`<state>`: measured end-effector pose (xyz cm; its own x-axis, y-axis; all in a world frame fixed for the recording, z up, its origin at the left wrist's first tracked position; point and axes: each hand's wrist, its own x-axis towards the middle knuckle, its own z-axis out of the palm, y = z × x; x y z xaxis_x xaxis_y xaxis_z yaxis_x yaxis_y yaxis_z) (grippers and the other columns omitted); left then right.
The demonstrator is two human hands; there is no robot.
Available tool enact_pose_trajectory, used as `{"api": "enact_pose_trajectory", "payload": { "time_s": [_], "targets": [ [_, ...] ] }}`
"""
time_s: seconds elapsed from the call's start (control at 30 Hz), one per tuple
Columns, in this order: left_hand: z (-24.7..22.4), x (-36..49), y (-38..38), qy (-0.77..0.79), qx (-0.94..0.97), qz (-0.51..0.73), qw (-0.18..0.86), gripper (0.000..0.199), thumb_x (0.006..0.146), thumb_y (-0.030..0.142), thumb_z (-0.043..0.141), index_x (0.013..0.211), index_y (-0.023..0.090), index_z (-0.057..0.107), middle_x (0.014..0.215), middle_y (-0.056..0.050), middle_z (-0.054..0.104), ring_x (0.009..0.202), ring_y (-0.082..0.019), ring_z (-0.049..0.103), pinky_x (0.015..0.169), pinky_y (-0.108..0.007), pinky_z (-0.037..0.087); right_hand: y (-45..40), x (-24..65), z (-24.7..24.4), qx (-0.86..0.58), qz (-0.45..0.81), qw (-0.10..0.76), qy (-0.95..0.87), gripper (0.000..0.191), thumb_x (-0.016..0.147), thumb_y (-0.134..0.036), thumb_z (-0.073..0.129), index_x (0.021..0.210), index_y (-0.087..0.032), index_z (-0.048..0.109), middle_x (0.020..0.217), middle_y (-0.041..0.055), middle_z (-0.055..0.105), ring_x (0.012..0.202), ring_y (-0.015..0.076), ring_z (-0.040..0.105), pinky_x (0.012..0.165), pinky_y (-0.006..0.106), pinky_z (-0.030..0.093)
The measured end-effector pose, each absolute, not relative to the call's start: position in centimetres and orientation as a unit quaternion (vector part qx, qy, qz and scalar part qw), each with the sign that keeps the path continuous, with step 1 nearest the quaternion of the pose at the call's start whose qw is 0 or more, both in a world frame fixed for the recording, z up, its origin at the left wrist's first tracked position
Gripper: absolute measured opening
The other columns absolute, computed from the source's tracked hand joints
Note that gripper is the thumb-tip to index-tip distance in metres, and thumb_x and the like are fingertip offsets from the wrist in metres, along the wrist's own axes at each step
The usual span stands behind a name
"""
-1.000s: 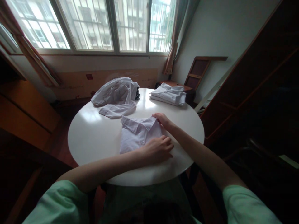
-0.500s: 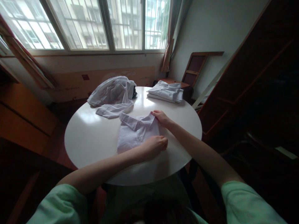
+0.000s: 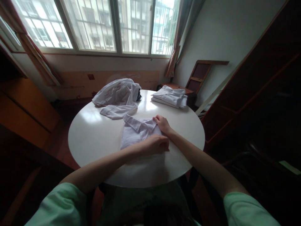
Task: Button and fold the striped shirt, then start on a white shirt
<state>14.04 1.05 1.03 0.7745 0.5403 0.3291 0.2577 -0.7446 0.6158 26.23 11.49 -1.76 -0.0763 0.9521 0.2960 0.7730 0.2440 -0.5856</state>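
While the head view looks down on the round white surface [image 3: 94,141], a pale folded shirt [image 3: 131,135] lies flat on it, in the near middle part. Its collar [image 3: 134,124] points to the far side. The right hand [image 3: 163,124] is at the right end of the collar, and its fingers look closed on the cloth there. The left hand [image 3: 155,143] reaches across to the right side of the shirt. Its fingers are curled in, but I cannot tell if they pinch any cloth. The left arm hides the near part of the shirt.

To do this well, I think the right hand should hold its corner softly, so the collar does not get pulled out of shape. The left hand should tug only a little, or the front may bunch up. Both sides should look straight and match. It would help to lift the left arm a bit, so it does not rub wrinkles into the cloth.

Past the shirt, on the far left, sits a messy heap of pale clothes [image 3: 115,94], with one loose part spread toward the shirt. On the far right is a neat folded pile [image 3: 168,95], well apart from the hands.
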Motion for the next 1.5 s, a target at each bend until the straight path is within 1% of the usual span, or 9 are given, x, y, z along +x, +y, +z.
{"api": "enact_pose_trajectory", "payload": {
  "time_s": [0.1,0.27,0.37,0.47,0.63,0.8,1.07,1.33,1.5],
  "targets": [
    [3.4,11.1,2.6,0.280,0.880,0.303,0.236,0.019,0.077,0.031,0.053,0.068,0.014,0.056,0.061,0.001,0.055,0.053,-0.008,0.043,0.053,-0.020,0.034,11.4,26.3,-1.6,-0.601,0.148,0.330,-0.713,0.021,0.082,-0.031,0.044,0.070,-0.016,0.053,0.068,0.0030,0.058,0.062,0.0134,0.048,0.058,0.023,0.031],
    [4.4,3.8,7.4,0.533,0.736,0.411,0.076,0.037,0.080,0.039,0.042,0.053,0.015,0.050,0.048,0.002,0.044,0.048,-0.009,0.038,0.051,-0.022,0.027,11.5,26.4,-1.4,-0.591,0.177,0.360,-0.700,0.022,0.080,-0.032,0.043,0.066,-0.017,0.049,0.067,0.0029,0.056,0.063,0.0138,0.048,0.057,0.024,0.031],
    [3.0,0.5,9.8,0.619,0.683,0.340,0.186,0.043,0.078,0.046,0.039,0.050,0.016,0.051,0.048,-0.001,0.049,0.046,-0.012,0.043,0.049,-0.023,0.029,11.6,26.5,-1.6,-0.575,0.193,0.380,-0.698,0.024,0.079,-0.035,0.042,0.062,-0.018,0.046,0.063,0.0013,0.054,0.061,0.0130,0.046,0.056,0.023,0.030],
    [1.6,-0.9,10.6,0.618,0.662,0.258,0.337,0.046,0.072,0.055,0.044,0.050,0.015,0.053,0.048,-0.003,0.052,0.043,-0.013,0.047,0.047,-0.024,0.031,11.6,26.5,-1.6,-0.562,0.209,0.396,-0.696,0.025,0.077,-0.038,0.042,0.060,-0.019,0.044,0.060,0.0001,0.051,0.059,0.0126,0.044,0.055,0.023,0.030],
    [1.8,-0.9,9.7,0.595,0.639,0.281,0.399,0.039,0.064,0.053,0.054,0.061,0.015,0.057,0.056,-0.003,0.056,0.049,-0.013,0.049,0.046,-0.023,0.031,11.2,26.7,-1.3,-0.540,0.273,0.413,-0.681,0.023,0.071,-0.039,0.044,0.061,-0.018,0.045,0.058,-0.0020,0.047,0.056,0.0123,0.042,0.052,0.023,0.029],
    [1.4,-0.3,9.9,0.562,0.647,0.364,0.365,0.027,0.062,0.041,0.057,0.058,0.014,0.054,0.055,0.001,0.050,0.054,-0.011,0.044,0.050,-0.022,0.030,11.3,26.6,-1.5,-0.524,0.301,0.431,-0.670,0.018,0.067,-0.035,0.045,0.063,-0.018,0.045,0.060,-0.0023,0.046,0.058,0.0121,0.042,0.052,0.023,0.031],
    [-1.9,1.6,11.1,0.626,0.571,0.455,0.274,0.021,0.070,0.035,0.049,0.062,0.016,0.046,0.057,0.003,0.045,0.055,-0.011,0.041,0.053,-0.022,0.029,12.7,26.6,-2.3,-0.498,0.325,0.408,-0.693,0.016,0.069,-0.033,0.043,0.071,-0.018,0.046,0.071,-0.0005,0.051,0.066,0.0133,0.046,0.060,0.024,0.036],
    [-2.2,2.4,10.7,0.568,0.603,0.472,0.302,0.024,0.071,0.039,0.051,0.067,0.015,0.048,0.063,0.002,0.047,0.059,-0.011,0.041,0.054,-0.022,0.031,12.4,27.2,-1.3,-0.511,0.323,0.396,-0.691,0.017,0.065,-0.034,0.045,0.063,-0.017,0.044,0.060,-0.0018,0.046,0.058,0.0117,0.039,0.053,0.023,0.031],
    [-1.9,3.2,9.8,0.540,0.615,0.469,0.332,0.029,0.069,0.043,0.052,0.066,0.014,0.049,0.061,0.002,0.047,0.056,-0.010,0.040,0.053,-0.022,0.031,11.6,28.6,0.1,-0.500,0.355,0.323,-0.721,0.017,0.064,-0.033,0.046,0.060,-0.016,0.047,0.056,-0.0017,0.045,0.054,0.0111,0.040,0.051,0.023,0.030]
  ]
}}
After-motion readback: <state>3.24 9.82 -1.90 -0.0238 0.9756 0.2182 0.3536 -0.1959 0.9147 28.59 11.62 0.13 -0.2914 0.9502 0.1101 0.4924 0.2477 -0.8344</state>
